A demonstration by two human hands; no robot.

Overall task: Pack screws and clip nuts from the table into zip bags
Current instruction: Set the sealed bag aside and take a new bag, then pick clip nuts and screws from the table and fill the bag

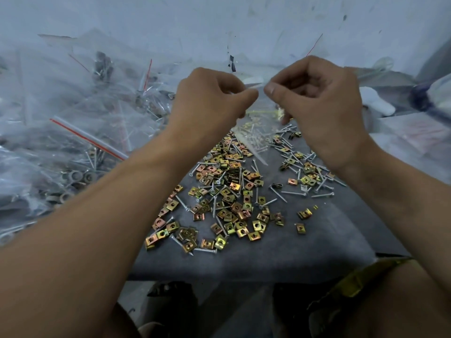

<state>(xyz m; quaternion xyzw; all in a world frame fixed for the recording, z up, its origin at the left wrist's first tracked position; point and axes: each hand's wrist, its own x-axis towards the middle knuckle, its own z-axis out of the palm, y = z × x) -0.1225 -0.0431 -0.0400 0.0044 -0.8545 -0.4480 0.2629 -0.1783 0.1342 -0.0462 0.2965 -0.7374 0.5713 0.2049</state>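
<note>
Both hands up above the pile of clip nuts (227,203) and screws (302,181), left hand (210,98) and right hand (314,98) each pinching the zip bag (256,113) top, likely sealing it.

Both forearms are bare from the elbow down, with no sleeves, watch, rings or gloves showing on the left hand (210,98) or the right hand (317,103). Short, plain fingernails show on the thumbs. Low in view, dark shorts (305,313) with a yellow-green strip cover the lap.
</note>
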